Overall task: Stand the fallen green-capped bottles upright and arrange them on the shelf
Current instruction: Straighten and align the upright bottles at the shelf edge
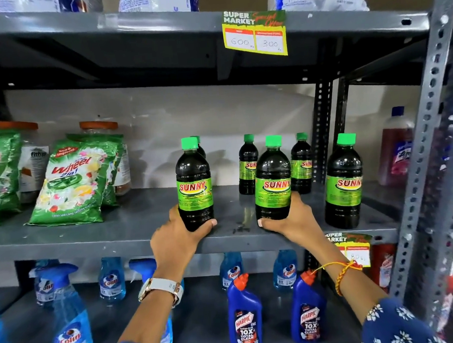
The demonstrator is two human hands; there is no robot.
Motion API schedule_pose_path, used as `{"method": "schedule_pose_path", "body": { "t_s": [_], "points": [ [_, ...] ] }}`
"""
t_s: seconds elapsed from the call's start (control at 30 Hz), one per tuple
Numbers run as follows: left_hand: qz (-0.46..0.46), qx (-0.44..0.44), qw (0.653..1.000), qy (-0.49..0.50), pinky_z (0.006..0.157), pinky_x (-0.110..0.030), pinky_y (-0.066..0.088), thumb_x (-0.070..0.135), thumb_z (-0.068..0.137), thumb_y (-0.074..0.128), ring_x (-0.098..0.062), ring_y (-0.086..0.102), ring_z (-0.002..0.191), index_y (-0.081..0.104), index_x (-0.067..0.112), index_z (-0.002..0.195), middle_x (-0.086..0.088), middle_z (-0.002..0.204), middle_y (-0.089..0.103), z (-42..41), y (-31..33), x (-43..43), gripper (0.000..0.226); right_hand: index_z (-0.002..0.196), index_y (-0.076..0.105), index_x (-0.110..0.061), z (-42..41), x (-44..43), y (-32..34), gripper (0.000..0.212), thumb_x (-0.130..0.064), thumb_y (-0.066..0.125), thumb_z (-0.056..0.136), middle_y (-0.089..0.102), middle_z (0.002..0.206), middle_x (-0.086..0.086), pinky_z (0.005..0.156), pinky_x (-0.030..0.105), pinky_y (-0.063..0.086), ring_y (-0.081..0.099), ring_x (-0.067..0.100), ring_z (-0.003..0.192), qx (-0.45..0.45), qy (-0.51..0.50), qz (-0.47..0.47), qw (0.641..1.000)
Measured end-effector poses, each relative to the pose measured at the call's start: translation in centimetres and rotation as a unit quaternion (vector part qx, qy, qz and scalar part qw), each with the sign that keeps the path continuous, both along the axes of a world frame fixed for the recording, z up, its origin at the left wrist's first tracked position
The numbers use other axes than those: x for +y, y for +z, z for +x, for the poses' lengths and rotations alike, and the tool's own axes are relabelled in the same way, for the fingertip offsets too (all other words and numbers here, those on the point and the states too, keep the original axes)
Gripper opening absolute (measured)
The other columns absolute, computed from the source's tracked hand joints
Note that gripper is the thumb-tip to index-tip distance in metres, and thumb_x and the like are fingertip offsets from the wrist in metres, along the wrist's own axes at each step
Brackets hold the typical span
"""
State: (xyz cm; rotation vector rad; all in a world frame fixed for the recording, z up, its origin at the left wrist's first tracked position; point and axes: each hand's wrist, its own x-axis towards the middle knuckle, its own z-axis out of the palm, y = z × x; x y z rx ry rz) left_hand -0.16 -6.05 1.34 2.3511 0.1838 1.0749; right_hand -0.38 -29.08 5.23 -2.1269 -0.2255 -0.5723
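Six green-capped bottles stand upright on the middle shelf (pixel 117 232). The left hand (pixel 178 233) grasps the base of the left bottle (pixel 194 184) at the shelf's front; just behind it a bottle is mostly hidden, only its cap (pixel 197 139) showing. The right hand (pixel 290 220) grasps the base of the centre bottle (pixel 272 178), also at the front. Right of that, a third bottle (pixel 342 182) stands free near the edge. Two more bottles (pixel 247 164) (pixel 301 163) stand toward the shelf's back. Detergent bags (pixel 73 182) sit at the shelf's left end, and blue spray bottles (pixel 69 316) stand below it.
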Motion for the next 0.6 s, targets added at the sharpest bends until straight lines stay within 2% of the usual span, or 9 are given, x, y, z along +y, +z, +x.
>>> {"method": "schedule_pose_path", "body": {
  "t_s": [0.13,0.23,0.3,0.37,0.43,0.5,0.53,0.6],
  "points": [
    [-0.003,-0.007,1.0,0.003,0.065,-0.032,0.042,0.07,0.069,0.061,-0.032,0.064,0.084,0.051,0.013,0.12,-0.009,0.094,0.069,0.0,0.0,0.1,0.077,0.107,0.043,-0.016,0.3,-0.2,-0.2,0.063,-0.026,0.083,0.06,0.057,0.093,-0.004,0.073,0.023,0.04,0.056,0.012,0.083,0.002,0.004,0.006,1.0],
    [0.007,-0.003,1.0,0.002,0.064,-0.032,0.041,0.07,0.069,0.061,-0.033,0.064,0.085,0.049,0.013,0.123,-0.01,0.096,0.069,-0.2,0.0,-0.1,0.08,0.116,0.041,-0.011,0.4,-0.2,-0.3,0.076,-0.031,0.084,0.058,0.056,0.101,-0.002,0.077,0.022,0.041,0.06,0.019,0.102,0.002,-0.005,0.005,1.0],
    [-0.003,0.0,1.0,-0.007,0.069,-0.035,0.046,0.07,0.066,0.063,-0.034,0.064,0.092,0.042,0.013,0.133,-0.011,0.105,0.068,-0.2,0.2,-0.1,0.09,0.133,0.027,-0.01,0.0,-0.2,-0.7,0.1,-0.039,0.084,0.057,0.045,0.128,0.006,0.092,0.022,0.037,0.045,0.022,0.125,-0.024,-0.009,0.015,1.0],
    [-0.058,-0.014,0.998,-0.025,0.082,-0.042,0.047,0.07,0.065,0.063,-0.034,0.059,0.108,0.03,0.012,0.143,-0.011,0.126,0.06,-0.5,0.4,0.1,0.103,0.144,0.009,-0.018,-1.7,-0.7,-1.5,0.113,-0.048,0.079,0.06,0.019,0.149,0.006,0.109,0.026,0.025,0.021,0.019,0.14,-0.096,-0.006,0.005,0.995],
    [-0.127,-0.129,0.982,-0.056,0.095,-0.044,0.042,0.068,0.071,0.063,-0.032,0.05,0.12,0.031,0.009,0.144,-0.013,0.138,0.049,-1.2,0.3,-0.3,0.099,0.144,0.012,-0.019,-3.3,-2.0,-1.9,0.104,-0.048,0.074,0.067,0.017,0.15,0.007,0.112,0.019,0.02,0.018,0.014,0.14,-0.22,-0.016,-0.013,0.975],
    [-0.111,-0.281,0.949,-0.091,0.095,-0.041,0.043,0.057,0.08,0.059,-0.03,0.052,0.116,0.042,0.002,0.135,-0.017,0.131,0.051,-2.5,0.5,-1.7,0.081,0.14,0.023,-0.01,-3.7,-4.6,-1.8,0.091,-0.042,0.071,0.07,0.027,0.143,0.01,0.112,0.017,0.024,0.025,0.018,0.135,-0.332,-0.05,-0.009,0.942],
    [-0.089,-0.317,0.937,-0.118,0.094,-0.039,0.044,0.053,0.082,0.058,-0.029,0.053,0.113,0.045,-0.001,0.131,-0.018,0.128,0.053,-2.8,0.8,-2.8,0.074,0.138,0.027,-0.007,-3.3,-6.2,-1.5,0.087,-0.041,0.07,0.07,0.031,0.14,0.011,0.112,0.024,0.028,0.03,0.022,0.133,-0.358,-0.078,0.01,0.931],
    [-0.063,-0.302,0.934,-0.182,0.097,-0.034,0.042,0.052,0.082,0.059,-0.022,0.052,0.114,0.047,-0.002,0.129,-0.014,0.127,0.053,-3.0,1.9,-5.7,0.073,0.137,0.029,-0.008,-2.7,-9.1,-0.3,0.088,-0.047,0.069,0.069,0.035,0.137,0.009,0.111,0.036,0.032,0.035,0.023,0.13,-0.335,-0.12,0.061,0.933]
  ]
}}
